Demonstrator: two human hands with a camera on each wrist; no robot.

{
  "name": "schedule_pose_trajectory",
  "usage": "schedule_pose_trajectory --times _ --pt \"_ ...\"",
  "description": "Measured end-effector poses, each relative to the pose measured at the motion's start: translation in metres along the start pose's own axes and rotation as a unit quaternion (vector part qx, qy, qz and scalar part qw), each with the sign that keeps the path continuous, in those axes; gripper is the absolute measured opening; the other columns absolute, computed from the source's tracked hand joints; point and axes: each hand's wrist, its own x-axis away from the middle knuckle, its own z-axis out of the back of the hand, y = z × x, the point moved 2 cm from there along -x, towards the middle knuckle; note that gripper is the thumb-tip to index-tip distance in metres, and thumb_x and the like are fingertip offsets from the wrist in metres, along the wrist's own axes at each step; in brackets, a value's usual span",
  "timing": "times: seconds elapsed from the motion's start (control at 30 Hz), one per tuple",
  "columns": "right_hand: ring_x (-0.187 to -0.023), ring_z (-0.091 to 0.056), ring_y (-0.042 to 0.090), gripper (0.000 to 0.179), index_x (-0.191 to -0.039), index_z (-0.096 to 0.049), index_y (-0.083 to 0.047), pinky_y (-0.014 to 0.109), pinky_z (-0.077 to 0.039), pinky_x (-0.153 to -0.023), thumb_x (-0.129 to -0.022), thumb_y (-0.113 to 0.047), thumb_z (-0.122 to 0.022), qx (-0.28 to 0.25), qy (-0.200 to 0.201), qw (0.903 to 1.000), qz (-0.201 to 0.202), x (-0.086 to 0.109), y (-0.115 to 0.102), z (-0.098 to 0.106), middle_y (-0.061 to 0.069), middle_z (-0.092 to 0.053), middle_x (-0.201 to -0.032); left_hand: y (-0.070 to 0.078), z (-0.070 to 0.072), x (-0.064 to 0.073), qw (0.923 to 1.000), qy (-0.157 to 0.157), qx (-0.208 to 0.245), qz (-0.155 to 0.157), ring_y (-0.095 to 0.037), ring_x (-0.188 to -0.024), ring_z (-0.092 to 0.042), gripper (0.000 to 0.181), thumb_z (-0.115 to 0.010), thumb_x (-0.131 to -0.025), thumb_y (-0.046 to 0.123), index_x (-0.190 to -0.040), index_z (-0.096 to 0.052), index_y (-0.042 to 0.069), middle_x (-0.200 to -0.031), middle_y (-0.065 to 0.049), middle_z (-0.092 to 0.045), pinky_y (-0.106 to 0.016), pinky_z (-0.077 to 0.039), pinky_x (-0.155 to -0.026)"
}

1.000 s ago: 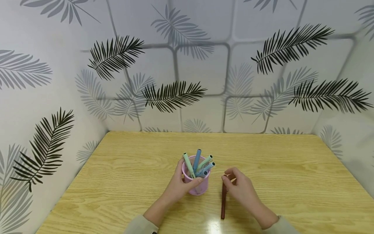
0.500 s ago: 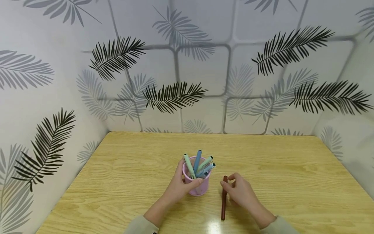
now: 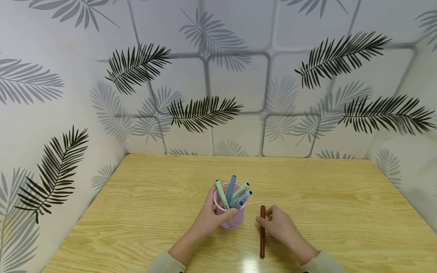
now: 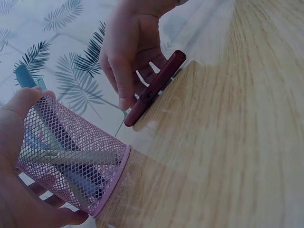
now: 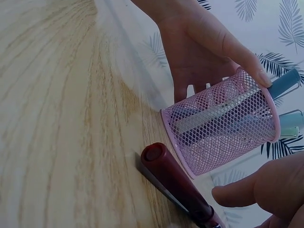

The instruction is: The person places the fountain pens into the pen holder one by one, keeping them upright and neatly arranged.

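Observation:
My left hand (image 3: 209, 220) grips a pink mesh pen cup (image 3: 238, 219), thumb at its near side and fingers round the left. Several light green and blue pens (image 3: 231, 188) lean in the cup, caps above the rim. To the right, a dark red pen (image 3: 262, 242) lies along the table, pointing away from me. My right hand (image 3: 280, 226) is over its far half, thumb reaching across it and fingers loosely bent on the other side. In the right wrist view the thumb (image 5: 235, 194) sits just off the barrel, and a shadow runs along the pen.
The wood-grain table (image 3: 164, 189) extends to the back and both sides. Pale walls (image 3: 235, 132) with a leaf pattern border it on the left, back and right. A bright light reflection shows at the near edge.
My right hand has slid toward me along the red pen, uncovering its far end. My left hand and the pen cup have stayed put.

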Motion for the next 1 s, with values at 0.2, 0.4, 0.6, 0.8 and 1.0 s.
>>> schedule_pose_trajectory --times 0.2,0.4,0.6,0.8,1.0 --pt "-0.051 -0.046 0.014 0.033 -0.092 -0.053 0.007 0.026 -0.038 -0.045 -0.079 -0.016 -0.073 0.032 -0.008 0.999 0.029 -0.0028 0.0003 -0.0026 0.005 -0.049 -0.065 0.0006 -0.001 0.0007 1.0 -0.001 0.007 0.003 -0.024 -0.12 -0.043 0.075 -0.072 -0.083 0.026 -0.139 -0.024 0.035 -0.134 0.0 -0.039 -0.045 -0.043 -0.091" --pt "-0.057 -0.047 0.016 0.028 -0.09 -0.053 0.005 0.027 -0.04 -0.048 -0.076 -0.009 -0.073 0.036 -0.004 0.9984 0.044 -0.0036 0.001 -0.0037 0.005 -0.049 -0.067 0.0011 -0.0011 0.001 1.0 0.0 0.008 0.004 -0.025 -0.12 -0.044 0.075 -0.072 -0.083 0.027 -0.14 -0.024 0.034 -0.134 -0.001 -0.039 -0.045 -0.043 -0.091" --pt "-0.059 -0.05 0.016 0.024 -0.089 -0.054 0.004 0.027 -0.042 -0.048 -0.076 -0.006 -0.071 0.033 -0.003 0.9985 0.044 -0.004 0.0025 -0.0033 0.006 -0.053 -0.072 0.0016 -0.0008 0.0017 1.0 0.002 0.007 0.003 -0.025 -0.12 -0.044 0.075 -0.072 -0.082 0.026 -0.139 -0.024 0.036 -0.134 -0.001 -0.039 -0.045 -0.043 -0.09" --pt "-0.06 -0.052 0.016 0.023 -0.09 -0.054 0.003 0.027 -0.045 -0.048 -0.075 -0.005 -0.07 0.019 -0.001 0.999 0.041 -0.003 0.0023 -0.0014 0.007 -0.057 -0.074 0.0028 -0.0012 0.0012 1.0 0.007 0.001 0.006 -0.025 -0.121 -0.043 0.076 -0.072 -0.082 0.027 -0.14 -0.023 0.035 -0.134 -0.001 -0.039 -0.045 -0.043 -0.091" --pt "-0.061 -0.054 0.016 0.023 -0.092 -0.054 0.003 0.028 -0.046 -0.049 -0.077 -0.003 -0.069 0.005 -0.007 0.9991 0.042 0.0001 0.0011 0.0021 0.009 -0.06 -0.076 0.0013 -0.001 0.0011 1.0 0.003 0.004 0.005 -0.026 -0.121 -0.043 0.075 -0.072 -0.083 0.026 -0.14 -0.023 0.035 -0.134 -0.001 -0.038 -0.045 -0.043 -0.091"
